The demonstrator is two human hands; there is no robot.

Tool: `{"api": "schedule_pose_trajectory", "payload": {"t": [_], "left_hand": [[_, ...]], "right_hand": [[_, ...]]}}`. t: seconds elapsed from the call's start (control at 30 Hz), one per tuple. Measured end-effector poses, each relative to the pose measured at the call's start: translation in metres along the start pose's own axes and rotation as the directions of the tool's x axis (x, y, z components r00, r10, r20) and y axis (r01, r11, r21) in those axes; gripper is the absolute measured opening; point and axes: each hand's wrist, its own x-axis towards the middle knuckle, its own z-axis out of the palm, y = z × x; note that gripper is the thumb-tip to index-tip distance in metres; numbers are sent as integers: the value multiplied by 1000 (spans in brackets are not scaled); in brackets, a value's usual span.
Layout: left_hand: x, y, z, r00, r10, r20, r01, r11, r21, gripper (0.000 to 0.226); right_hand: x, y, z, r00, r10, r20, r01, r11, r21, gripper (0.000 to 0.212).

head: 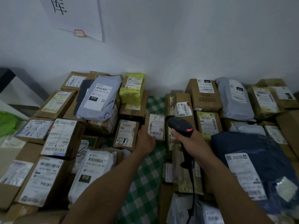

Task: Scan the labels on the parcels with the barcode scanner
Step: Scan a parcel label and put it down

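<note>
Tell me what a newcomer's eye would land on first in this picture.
First comes the black handheld barcode scanner with its glowing red light, gripped by the right hand at centre, pointed toward the small brown cardboard box with a white label that the left hand holds beside it. Next, the yellow-green plastic-wrapped parcel near the back wall, bright among brown boxes, and the green-and-white checked cloth showing between the two heaps.
</note>
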Motion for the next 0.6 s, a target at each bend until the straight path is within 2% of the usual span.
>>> {"api": "schedule_pose_trajectory", "payload": {"t": [0.07, 0.13, 0.2, 0.33, 0.43, 0.6], "left_hand": [[-1, 0, 9, 984, -167, 55, 173, 977, -123, 56], [6, -1, 15, 968, -241, 74, 251, 954, -164, 61], [12, -3, 18, 960, -262, 101, 277, 940, -199, 63], [4, -4, 22, 978, -198, 61, 202, 848, -491, 72], [-6, -4, 21, 978, -182, 97, 204, 790, -579, 64], [-9, -1, 16, 967, -211, 139, 251, 736, -629, 56]], "right_hand": [[-2, 5, -1, 1000, 6, -9, -6, 1000, -3, 29], [-3, 9, -3, 1000, 12, -18, -12, 1000, -7, 35], [-4, 11, -4, 1000, 13, -25, -14, 1000, -4, 36], [-2, 14, -5, 999, 16, -33, -17, 1000, -4, 34], [-1, 16, -5, 999, 30, -31, -31, 999, -13, 29], [-5, 16, -4, 999, 28, -22, -29, 999, -35, 21]]}}
